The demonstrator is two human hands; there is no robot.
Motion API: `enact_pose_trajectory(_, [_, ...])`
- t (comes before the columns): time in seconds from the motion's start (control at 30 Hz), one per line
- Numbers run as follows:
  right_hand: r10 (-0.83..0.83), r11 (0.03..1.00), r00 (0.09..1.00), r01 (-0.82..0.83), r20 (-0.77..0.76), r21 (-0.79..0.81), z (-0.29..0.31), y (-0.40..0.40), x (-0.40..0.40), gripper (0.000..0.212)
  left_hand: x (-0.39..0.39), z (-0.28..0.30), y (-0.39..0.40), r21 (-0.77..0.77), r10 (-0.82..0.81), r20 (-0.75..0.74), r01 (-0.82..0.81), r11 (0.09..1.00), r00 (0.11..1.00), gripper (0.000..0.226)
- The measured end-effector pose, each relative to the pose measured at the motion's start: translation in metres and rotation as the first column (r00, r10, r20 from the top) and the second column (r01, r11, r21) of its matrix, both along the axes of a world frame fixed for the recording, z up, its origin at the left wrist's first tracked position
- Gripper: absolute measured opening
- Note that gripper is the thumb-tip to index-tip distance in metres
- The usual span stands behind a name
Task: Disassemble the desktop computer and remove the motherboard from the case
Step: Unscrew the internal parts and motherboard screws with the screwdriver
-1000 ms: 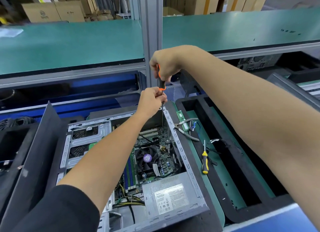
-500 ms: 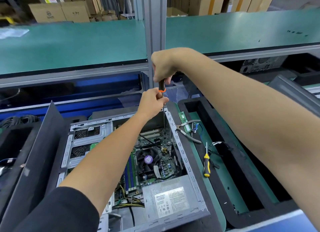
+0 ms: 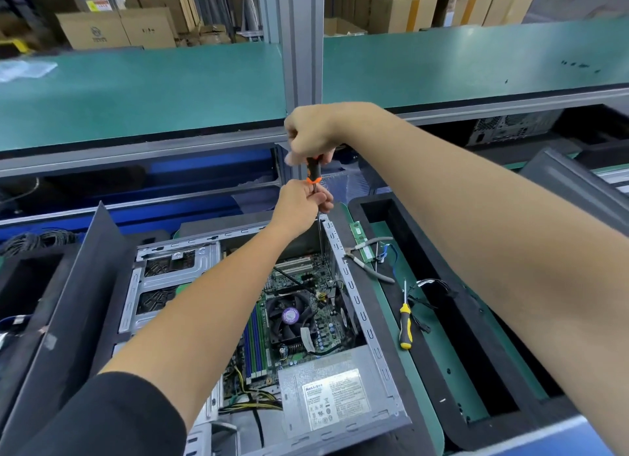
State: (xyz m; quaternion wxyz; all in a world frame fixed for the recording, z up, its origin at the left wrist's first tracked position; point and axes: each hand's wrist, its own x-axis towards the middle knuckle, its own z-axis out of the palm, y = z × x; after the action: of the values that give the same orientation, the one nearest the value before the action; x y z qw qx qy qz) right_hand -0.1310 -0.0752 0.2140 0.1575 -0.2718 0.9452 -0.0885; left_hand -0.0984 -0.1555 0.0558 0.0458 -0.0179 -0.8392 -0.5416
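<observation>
Two hands are on one tool: your right hand (image 3: 311,135) is curled round the top of the orange-and-black screwdriver (image 3: 313,170), and your left hand (image 3: 301,202) pinches its shaft just below the handle, steadying it. The shaft runs straight down into the far right corner of the open case (image 3: 366,314), and its tip appears to sit at the motherboard (image 3: 306,305), probably on a mounting screw, though the tip itself is too small to make out.

The board lies flat on the floor of the case, between the drive cage (image 3: 166,282) on the left and the case's right wall. Judge it thin, stiff and fragile: it will not take bending, and the soldered parts should not take a squeeze. Once it is free, hold it by its bare edges, not by the cooler fan (image 3: 289,314).

Plenty stands in the way. The power supply (image 3: 335,396) overhangs the near end of the board, its yellow and black wires (image 3: 250,401) still run into the case, and the blue memory sticks (image 3: 255,346) are still seated.

Outside, on the green mat (image 3: 391,305) to the right, lie pliers (image 3: 369,259), a loose memory module (image 3: 361,239) and a yellow-handled screwdriver (image 3: 405,324). A dark side panel (image 3: 68,302) leans at the left.
</observation>
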Motion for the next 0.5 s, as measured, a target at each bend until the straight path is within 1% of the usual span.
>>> enact_pose_trajectory(0.07, [-0.023,0.996,0.991,0.034,-0.135,0.079,-0.0003,0.0026,0.0024,0.037,-0.0009,0.0015,0.0022,-0.015,0.020,0.001,-0.020,1.000,1.000,0.025])
enact_pose_trajectory(0.1, [-0.033,0.991,0.977,0.059,-0.210,0.116,-0.0003,0.0045,0.0041,0.043,-0.0007,0.0024,0.0043,-0.019,0.024,0.003,-0.024,1.000,1.000,0.023])
enact_pose_trajectory(0.13, [-0.049,0.988,0.964,0.085,-0.261,0.127,-0.0009,0.0064,0.0047,0.044,-0.0002,0.0033,0.0061,-0.022,0.024,0.003,-0.024,0.999,1.000,0.021])
enact_pose_trajectory(0.17, [-0.064,0.988,0.959,0.100,-0.277,0.116,-0.0017,0.0076,0.0053,0.042,-0.0002,0.0034,0.0072,-0.020,0.024,0.002,-0.024,1.000,1.000,0.019])
enact_pose_trajectory(0.27, [-0.075,0.992,0.969,0.096,-0.235,0.081,-0.0041,0.0068,0.0059,0.032,-0.0001,0.0023,0.0068,-0.011,0.027,-0.007,-0.027,1.000,1.000,0.017])
enact_pose_trajectory(0.37, [0.009,0.994,0.974,0.017,-0.228,0.112,-0.0031,0.0056,0.0069,0.030,0.0015,0.0008,0.0055,-0.045,0.045,-0.036,-0.046,0.998,0.998,0.018])
enact_pose_trajectory(0.47, [0.098,0.985,0.978,-0.069,-0.184,0.160,-0.0012,0.0080,0.0033,0.009,0.0027,0.0015,0.0030,-0.090,0.019,-0.072,-0.026,0.996,0.997,0.018])
enact_pose_trajectory(0.5, [0.118,0.984,0.979,-0.094,-0.168,0.149,-0.0014,0.0091,0.0013,0.007,0.0021,0.0025,0.0008,-0.096,-0.003,-0.064,-0.004,0.995,0.998,0.018])
